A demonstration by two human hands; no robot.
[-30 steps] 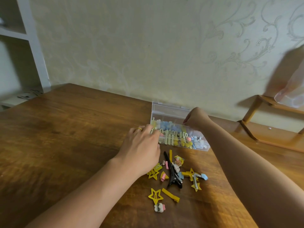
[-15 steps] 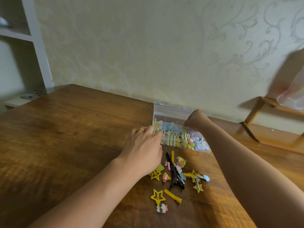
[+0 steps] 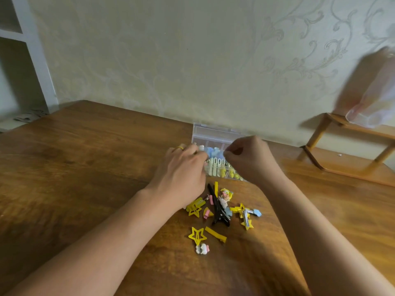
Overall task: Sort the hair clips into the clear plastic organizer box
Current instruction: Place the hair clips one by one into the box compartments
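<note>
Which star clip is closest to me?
The yellow star clip lying alone at the front of the pile, just above the small white clip. The other stars lie farther back.

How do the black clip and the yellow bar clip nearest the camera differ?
The black clip is dark, long and wider at its near end; the yellow bar clip is bright, shorter and flat. The black one lies in the pile among other clips; the yellow one lies nearer, by a star clip. Both rest on the table, unsorted.

head view | worn high; faces forward and down | near wooden table (image 3: 85,167)
</note>
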